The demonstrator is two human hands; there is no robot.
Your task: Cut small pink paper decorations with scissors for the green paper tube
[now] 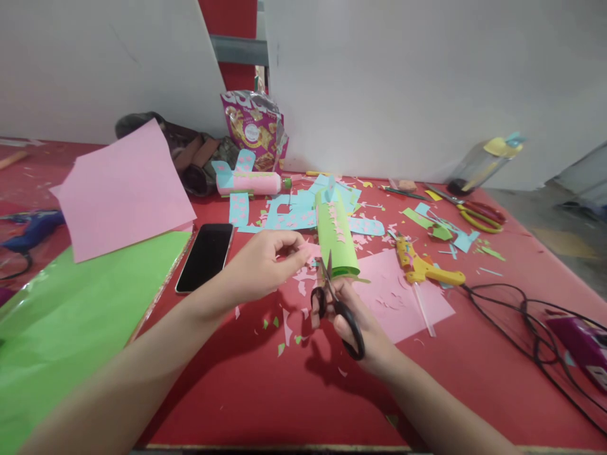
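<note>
My left hand (272, 262) pinches a small piece of pink paper (313, 250) over the middle of the table. In my right hand (351, 316) is a pair of black-handled scissors (351, 325), their blades pointing up beside the pink piece. Just behind the blades lies a green paper tube (339, 243) with pink cut-outs down its top and light blue paper at its far end. Light blue strips (298, 212) with pink spots spread out to its left. Pink and green scraps are scattered beneath my hands.
A phone (205, 258) lies left of my left arm, near pink sheets (123, 189) and green paper (85, 335). On the right are a yellow glue gun (427, 268) with a black cord, large scissors (474, 212) and a pink sheet (417, 309). A pink-wrapped bottle (251, 182) lies behind.
</note>
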